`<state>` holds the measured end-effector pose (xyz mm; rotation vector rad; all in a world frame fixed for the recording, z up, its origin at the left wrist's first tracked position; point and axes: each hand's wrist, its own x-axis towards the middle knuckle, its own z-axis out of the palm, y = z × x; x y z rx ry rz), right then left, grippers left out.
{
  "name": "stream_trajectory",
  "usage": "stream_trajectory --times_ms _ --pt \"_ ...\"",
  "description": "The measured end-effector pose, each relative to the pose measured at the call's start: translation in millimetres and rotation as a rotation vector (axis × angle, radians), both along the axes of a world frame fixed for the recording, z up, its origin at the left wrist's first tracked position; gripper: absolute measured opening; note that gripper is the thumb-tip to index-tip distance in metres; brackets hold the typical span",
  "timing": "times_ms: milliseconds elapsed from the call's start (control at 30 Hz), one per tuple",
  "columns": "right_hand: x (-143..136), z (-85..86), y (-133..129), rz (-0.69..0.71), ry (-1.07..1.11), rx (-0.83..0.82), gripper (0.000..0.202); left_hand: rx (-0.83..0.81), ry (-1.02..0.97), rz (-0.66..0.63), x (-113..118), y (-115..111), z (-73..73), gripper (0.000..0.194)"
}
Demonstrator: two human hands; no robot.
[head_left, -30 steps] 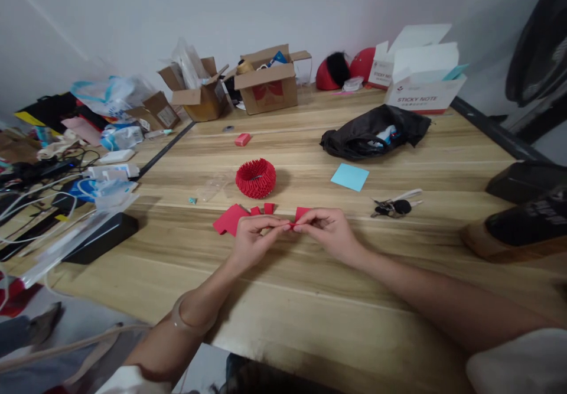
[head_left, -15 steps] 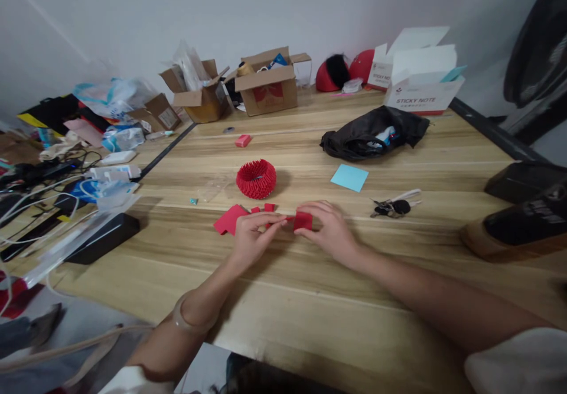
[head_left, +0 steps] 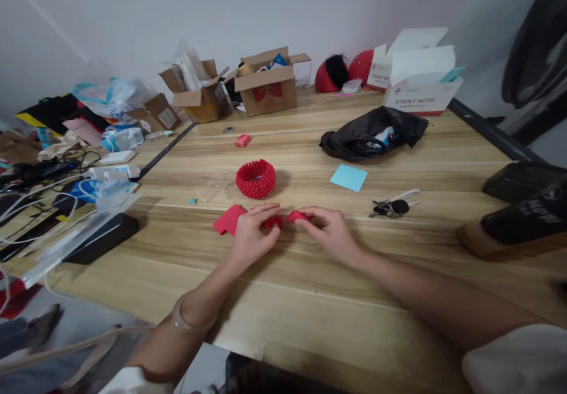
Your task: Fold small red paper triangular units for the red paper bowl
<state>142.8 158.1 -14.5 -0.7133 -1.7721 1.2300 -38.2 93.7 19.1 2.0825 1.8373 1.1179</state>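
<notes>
Pinched in my right hand (head_left: 330,233) is a small red paper piece (head_left: 297,216), held near the middle of the wooden table. My left hand (head_left: 254,235) is just left of it with thumb and fingers apart. Red paper (head_left: 275,222) shows between those fingers; whether they touch it I cannot tell. Flat red sheets (head_left: 229,220) lie left of my left hand, partly under its edge. Behind my hands stands a round red bowl shape (head_left: 256,179) made of many small pointed pieces.
A blue paper square (head_left: 349,178), keys (head_left: 390,207) and a black bag (head_left: 374,134) lie to the right. A small red block (head_left: 242,140) sits further back. Cardboard boxes (head_left: 270,94) and a sticky note box (head_left: 423,95) line the back; a bottle (head_left: 518,231) lies at right.
My left fingers have spread and come off the small strip between the hands. The red piece in my right hand has turned and looks narrower.
</notes>
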Motion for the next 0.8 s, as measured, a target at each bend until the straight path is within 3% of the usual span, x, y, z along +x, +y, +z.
stream_trajectory --times_ms 67,233,367,533,800 --pt "-2 0.5 -2 0.048 0.079 -0.132 0.023 0.007 -0.041 -0.021 1 -1 1.2 0.040" --pt "-5 2.2 -5 0.221 0.157 -0.302 0.024 -0.010 -0.205 -0.089 6 -3 5.3 0.026" --pt "-5 2.1 -5 0.258 0.123 -0.276 0.027 -0.037 -0.304 -0.126 8 -2 2.4 0.014" --pt "-3 2.3 -2 0.251 0.089 -0.238 0.044 -0.087 -0.490 -0.021 7 -1 -6.6 0.013" --pt "-6 3.7 -4 0.292 0.172 -0.384 0.028 -0.068 -0.564 0.017 5 -2 -9.9 0.015"
